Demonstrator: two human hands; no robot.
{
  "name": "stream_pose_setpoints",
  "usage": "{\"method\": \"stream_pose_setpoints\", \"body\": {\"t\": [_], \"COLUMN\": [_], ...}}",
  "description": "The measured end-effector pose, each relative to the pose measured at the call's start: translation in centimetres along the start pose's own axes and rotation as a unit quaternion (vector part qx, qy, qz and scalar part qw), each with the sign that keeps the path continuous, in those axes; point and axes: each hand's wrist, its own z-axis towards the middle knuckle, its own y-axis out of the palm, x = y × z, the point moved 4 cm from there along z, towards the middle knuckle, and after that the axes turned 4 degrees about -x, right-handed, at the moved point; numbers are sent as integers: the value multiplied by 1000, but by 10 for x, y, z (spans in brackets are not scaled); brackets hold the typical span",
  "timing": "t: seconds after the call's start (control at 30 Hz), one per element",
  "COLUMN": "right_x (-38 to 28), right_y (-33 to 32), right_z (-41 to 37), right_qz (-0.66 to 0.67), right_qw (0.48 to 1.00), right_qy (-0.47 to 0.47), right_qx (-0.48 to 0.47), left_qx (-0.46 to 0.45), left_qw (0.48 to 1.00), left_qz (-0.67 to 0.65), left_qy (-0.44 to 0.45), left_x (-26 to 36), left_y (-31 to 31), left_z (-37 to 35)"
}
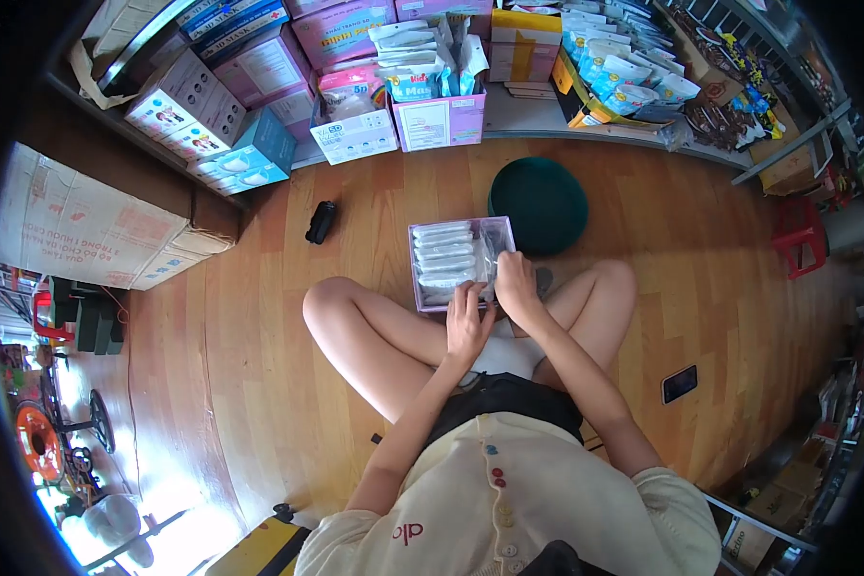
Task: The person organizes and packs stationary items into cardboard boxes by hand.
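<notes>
An open pink-edged box [415, 274] stands on the wooden floor in front of my crossed legs. Several white wrapped packs [444, 252] lie in it in a stack, with clear plastic at its right side. Across the box's near edge rests my left hand [469, 317], its fingers apart over the lower packs. My right hand [516, 284] is at the box's right edge by the clear plastic, fingers curled together; what they hold, if anything, is too small to tell.
A dark green round tub [539, 205] sits just behind the box on the right. A black object [321, 222] and a phone [680, 384] lie on the floor. Shelves with boxes [439, 123] line the far side; a large carton [96, 219] is at left, a red stool [799, 237] at right.
</notes>
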Motion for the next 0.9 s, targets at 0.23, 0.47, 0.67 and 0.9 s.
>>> {"method": "stream_pose_setpoints", "body": {"t": [0.23, 0.47, 0.67, 0.9], "right_x": [14, 6, 23, 12], "right_y": [31, 38, 28, -58], "right_z": [-3, 4, 3, -25], "right_qz": [-27, -86, -42, 118], "right_qw": [999, 995, 997, 982], "right_qy": [18, 57, 63, -61], "right_qx": [4, -11, -10, 136], "left_qx": [-35, -9, 23, 26], "left_qw": [999, 1000, 999, 999], "left_qz": [15, -18, -1, 13], "left_qy": [1, 6, 30, 37], "left_x": [-2, -10, -10, -11], "left_y": [5, 6, 7, 11], "left_z": [-5, -10, -9, -9]}}
